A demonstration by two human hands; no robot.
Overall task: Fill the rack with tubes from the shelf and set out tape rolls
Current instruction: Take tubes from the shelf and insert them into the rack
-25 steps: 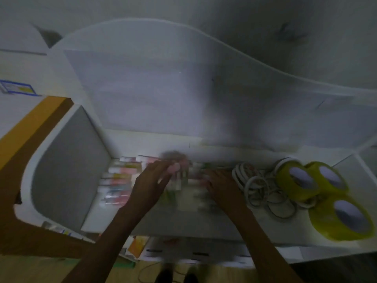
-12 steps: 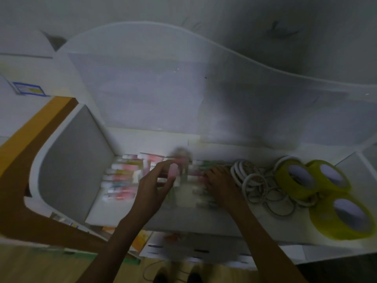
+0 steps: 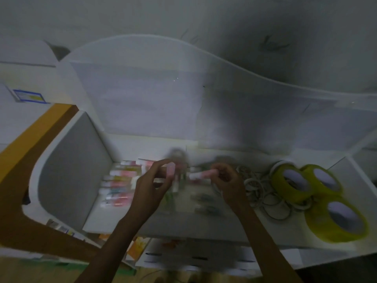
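- Rack-filling is the step in hand: the left hand (image 3: 149, 186) pinches a pink-capped tube (image 3: 170, 173) in its fingers, above the clear rack (image 3: 183, 193) at the shelf's middle.
- The right hand (image 3: 228, 180) grips another tube (image 3: 201, 175), pointing toward nine o'clock.
- Next, I judge, each tube must be stood upright in a free hole; blur hides which are free.
- Spare tubes (image 3: 118, 184) lie at nine o'clock; tape rolls (image 3: 318, 190) at three, not yet set out.
- The shelf (image 3: 224, 231) is walled at nine and twelve; room is tight.
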